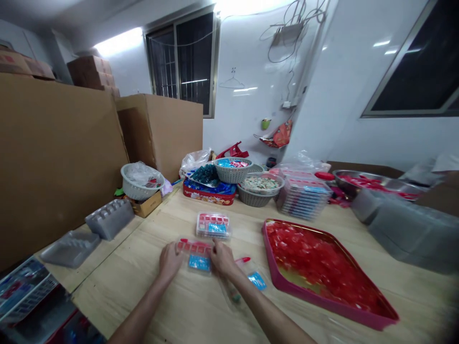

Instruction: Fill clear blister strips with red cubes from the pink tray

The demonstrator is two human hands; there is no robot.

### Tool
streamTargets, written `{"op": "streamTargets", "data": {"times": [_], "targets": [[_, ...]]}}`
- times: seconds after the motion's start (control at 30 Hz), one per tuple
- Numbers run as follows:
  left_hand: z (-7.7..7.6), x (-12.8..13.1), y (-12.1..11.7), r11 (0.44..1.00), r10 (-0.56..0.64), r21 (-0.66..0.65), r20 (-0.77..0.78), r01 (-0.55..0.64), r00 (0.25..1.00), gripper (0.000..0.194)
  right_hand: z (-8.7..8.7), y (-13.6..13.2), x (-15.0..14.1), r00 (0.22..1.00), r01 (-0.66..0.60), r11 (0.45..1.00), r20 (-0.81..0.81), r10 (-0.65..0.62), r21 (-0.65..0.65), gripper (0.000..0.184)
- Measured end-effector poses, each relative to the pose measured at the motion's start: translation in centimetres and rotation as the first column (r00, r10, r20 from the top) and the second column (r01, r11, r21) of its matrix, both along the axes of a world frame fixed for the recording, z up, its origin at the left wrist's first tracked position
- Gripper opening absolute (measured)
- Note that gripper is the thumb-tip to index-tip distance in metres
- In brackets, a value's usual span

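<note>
A clear plastic tray [194, 247] with a row of red pieces and a blue packet [199, 263] in it lies on the table in front of me. My left hand [169, 261] is closed on its left edge, and my right hand [221, 258] is closed on its right edge. Just behind it stands a short stack of similar filled trays [213, 224]. Under and beside my right forearm lies another clear tray, partly hidden, with a red-tipped item [243, 260] and a blue packet [257, 281].
To the right is a large pink-rimmed tray [269, 258] of red pieces. Baskets [232, 174], a stack of filled trays [304, 196] and a metal bowl [339, 180] line the back. Empty clear trays sit at the left [110, 220] and right [412, 234]. Tall cartons [172, 134] stand behind.
</note>
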State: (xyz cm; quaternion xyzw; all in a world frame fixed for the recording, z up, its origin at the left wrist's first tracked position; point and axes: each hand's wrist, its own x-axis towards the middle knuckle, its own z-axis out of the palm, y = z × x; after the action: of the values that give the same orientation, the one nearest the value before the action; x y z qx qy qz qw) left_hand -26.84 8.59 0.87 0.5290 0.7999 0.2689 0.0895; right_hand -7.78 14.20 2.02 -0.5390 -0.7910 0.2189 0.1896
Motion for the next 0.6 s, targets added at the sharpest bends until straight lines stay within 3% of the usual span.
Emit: {"op": "streamTargets", "data": {"times": [0.1,0.2,0.27,0.37,0.5,0.6], "targets": [[0.9,-0.2,-0.6,0.997,0.044,0.070,0.019,-0.045,0.999,0.025,0.3,-0.4,-0.5,0.995,-0.019,0.998,-0.092,0.025,0.061,0.038],[2.6,-0.2,0.0,0.987,0.046,0.150,0.027,-0.050,0.999,0.032,0.8,0.6,-0.4,0.956,-0.004,0.985,-0.287,0.054,0.172,0.045],[3.8,0.2,1.6,0.982,0.035,0.182,0.025,-0.039,0.999,0.031,1.5,2.3,0.0,0.921,0.046,0.982,-0.388,0.030,0.185,0.047],[5.1,1.7,5.5,0.982,0.022,0.189,0.017,-0.025,1.000,0.027,2.8,5.9,1.1,0.897,0.138,0.985,-0.435,-0.079,0.106,0.044],[5.1,4.0,10.3,0.991,0.019,0.135,-0.003,-0.019,1.000,0.023,3.6,10.2,2.6,0.892,0.210,0.977,-0.413,-0.183,0.021,0.035],[4.7,5.0,11.3,0.996,0.004,0.091,-0.032,-0.001,0.999,0.022,3.4,11.2,3.4,0.891,0.218,0.976,-0.403,-0.210,-0.027,0.030]]}}
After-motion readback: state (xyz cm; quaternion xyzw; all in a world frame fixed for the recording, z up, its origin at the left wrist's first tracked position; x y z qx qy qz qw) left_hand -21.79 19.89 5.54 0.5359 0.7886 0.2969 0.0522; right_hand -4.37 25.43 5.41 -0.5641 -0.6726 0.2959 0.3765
